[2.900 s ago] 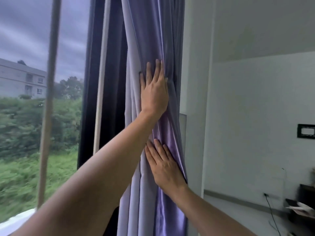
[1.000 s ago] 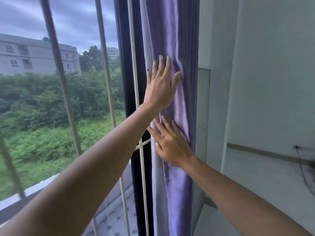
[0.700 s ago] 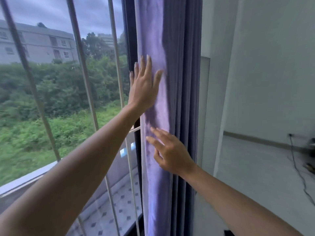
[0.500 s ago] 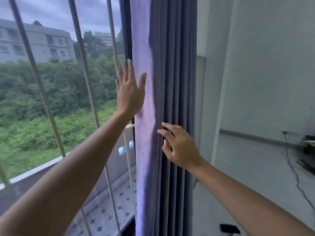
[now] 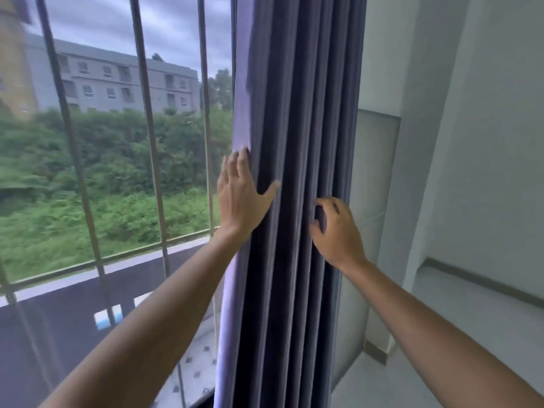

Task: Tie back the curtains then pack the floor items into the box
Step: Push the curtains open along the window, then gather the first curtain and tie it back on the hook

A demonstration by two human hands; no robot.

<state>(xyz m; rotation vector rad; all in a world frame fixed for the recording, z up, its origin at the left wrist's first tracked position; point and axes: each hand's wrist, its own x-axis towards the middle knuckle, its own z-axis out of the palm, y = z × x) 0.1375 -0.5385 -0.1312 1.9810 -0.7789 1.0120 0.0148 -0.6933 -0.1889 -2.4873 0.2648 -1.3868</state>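
Observation:
A purple-grey curtain (image 5: 297, 113) hangs gathered in deep vertical pleats in the middle of the head view. My left hand (image 5: 240, 198) lies flat and open against the curtain's left edge, its thumb spread across a pleat. My right hand (image 5: 335, 231) is at the curtain's right side, fingers curled and hooked into the folds there. No tie-back, box or floor items are in view.
A barred window (image 5: 141, 113) fills the left, with greenery and a grey building outside. A white wall and pillar (image 5: 412, 142) stand right of the curtain. Pale floor (image 5: 397, 384) shows at the lower right.
The curtain has been pushed together into tight pleats. My left hand slid to its left edge. My right hand moved to the right side and curled its fingers into the folds.

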